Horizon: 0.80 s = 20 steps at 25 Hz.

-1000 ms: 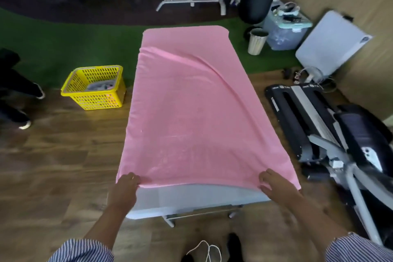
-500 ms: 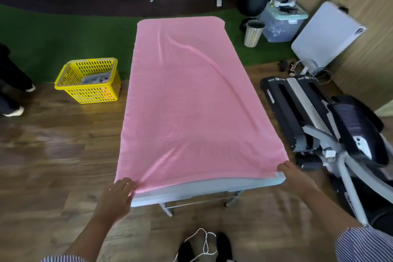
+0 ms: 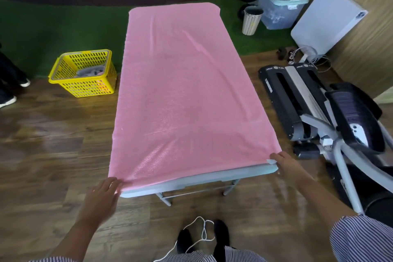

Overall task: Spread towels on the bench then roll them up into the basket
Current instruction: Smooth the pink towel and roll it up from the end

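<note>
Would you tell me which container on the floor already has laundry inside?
The yellow plastic basket left of the bench, with grey cloth inside; the striped bin and clear lidded tub sit right.

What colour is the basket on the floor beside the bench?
Yellow; the basket shows best in the head view.

One pink towel [image 3: 187,95], one counter [image 3: 197,181], one yellow basket [image 3: 85,87], two hands (left [image 3: 102,195], right [image 3: 287,166]), one waste bin [image 3: 252,20], one lidded storage box [image 3: 280,10].
</note>
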### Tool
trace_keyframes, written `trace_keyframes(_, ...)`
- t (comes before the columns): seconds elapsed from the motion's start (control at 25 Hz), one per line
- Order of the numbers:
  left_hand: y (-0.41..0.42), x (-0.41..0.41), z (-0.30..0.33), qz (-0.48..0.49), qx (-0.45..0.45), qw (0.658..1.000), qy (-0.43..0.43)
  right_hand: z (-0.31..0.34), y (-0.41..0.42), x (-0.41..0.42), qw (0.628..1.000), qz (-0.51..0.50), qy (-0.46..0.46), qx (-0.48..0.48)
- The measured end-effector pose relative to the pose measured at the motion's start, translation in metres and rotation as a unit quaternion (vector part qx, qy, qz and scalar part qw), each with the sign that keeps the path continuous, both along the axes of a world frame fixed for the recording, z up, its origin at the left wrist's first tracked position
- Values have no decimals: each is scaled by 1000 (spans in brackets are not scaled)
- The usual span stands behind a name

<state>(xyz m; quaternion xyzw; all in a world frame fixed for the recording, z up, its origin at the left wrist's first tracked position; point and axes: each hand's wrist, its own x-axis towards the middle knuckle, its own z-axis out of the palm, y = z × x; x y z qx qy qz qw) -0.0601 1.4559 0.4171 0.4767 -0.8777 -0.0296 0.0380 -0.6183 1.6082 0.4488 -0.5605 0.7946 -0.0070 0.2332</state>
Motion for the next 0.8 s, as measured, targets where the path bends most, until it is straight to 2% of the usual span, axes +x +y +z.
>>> trace_keyframes(0.16, 3, -4, -3, -2, -49, 999, 16, 1, 9, 1, 998, -7, -16, -67)
trace_keyframes(0.28, 3, -3, -4, 6, -34, 999, 16, 0, 9, -2, 994, -56, -18, -94)
trace_keyframes(0.36, -2, -1, -3, 2, -29, 999, 16, -6, 10, -7, 995, -30, -11, -98)
trace_keyframes(0.8, 3, -12, 16, 81, -58, 995, -6, 3, 0, -16, 994, -105, -22, -17)
